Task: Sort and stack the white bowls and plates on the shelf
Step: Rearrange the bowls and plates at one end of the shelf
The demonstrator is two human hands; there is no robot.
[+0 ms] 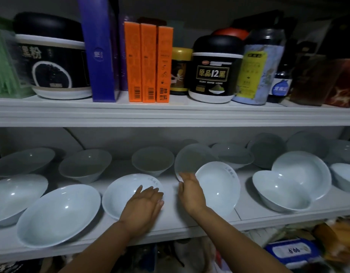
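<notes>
Several white bowls and plates lie spread over the lower white shelf [170, 219]. My left hand [142, 205] rests with straight fingers on the right rim of a front bowl [121, 196]. My right hand [189, 192] lies flat against the left rim of another front bowl [219, 188], fingertips touching a plate [189, 158] that leans tilted behind it. Neither hand grips anything. More bowls [152, 160] sit in the darker back row.
Two nested bowls [300, 174] sit at the front right, a large bowl [57, 213] at the front left. The upper shelf [170, 113] holds jars, orange boxes [148, 64] and bottles. Packaged goods [292, 253] lie below the shelf.
</notes>
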